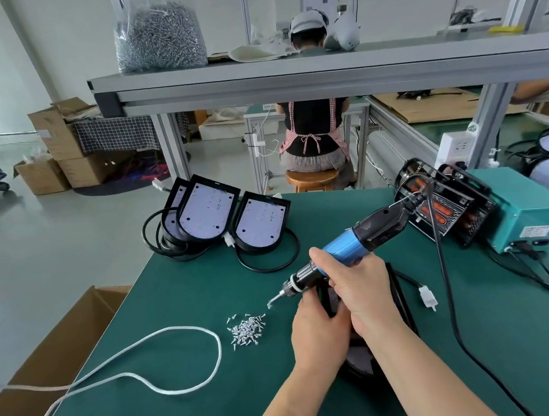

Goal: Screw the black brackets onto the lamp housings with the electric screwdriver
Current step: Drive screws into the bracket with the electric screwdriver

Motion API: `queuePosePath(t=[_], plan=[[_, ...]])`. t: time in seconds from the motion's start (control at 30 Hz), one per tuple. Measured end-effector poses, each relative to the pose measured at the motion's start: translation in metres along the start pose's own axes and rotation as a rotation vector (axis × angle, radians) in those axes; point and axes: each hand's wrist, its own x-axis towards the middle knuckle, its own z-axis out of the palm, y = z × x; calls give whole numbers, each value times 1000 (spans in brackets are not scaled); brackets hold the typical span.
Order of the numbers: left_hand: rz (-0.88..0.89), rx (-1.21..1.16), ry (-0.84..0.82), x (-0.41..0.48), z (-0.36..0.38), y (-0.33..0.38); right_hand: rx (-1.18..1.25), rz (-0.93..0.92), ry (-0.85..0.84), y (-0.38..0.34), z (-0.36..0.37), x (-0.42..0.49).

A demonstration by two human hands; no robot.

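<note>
My right hand grips the blue and black electric screwdriver, tilted with its bit pointing down left, a screw on the tip just above the mat. My left hand holds a black bracket against the black lamp housing lying under both hands; most of the housing is hidden by my arms. A small pile of silver screws lies on the green mat left of my hands. Three more lamp housings with white LED boards lean at the table's far left.
A white cord loops over the green table. A teal power unit and a black wire-framed device stand at the right, with black cables trailing. A cardboard box is at the left edge. A person sits beyond the table.
</note>
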Motion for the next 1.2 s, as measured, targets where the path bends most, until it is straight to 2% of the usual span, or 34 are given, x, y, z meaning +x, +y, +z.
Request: queuePosePath(t=[0.2,0.4,0.47,0.6,0.77,1.0,1.2], plan=[[10,-35,18,-2,0,-2,114,-4,44,-8,-9,1],[-28,-287,349,-3,-22,-14,230,13,122,-19,-17,4],[-69,-364,385,3,-31,-16,248,19,127,-21,-21,5],[-118,-409,321,19,-43,-20,254,50,124,-21,-23,2],[-71,-449,265,22,-49,-22,262,65,127,-21,-26,-1],[46,-281,241,20,-47,-25,223,38,157,-22,-35,0],[99,-235,221,18,-41,-25,175,-8,171,-25,-43,-1]])
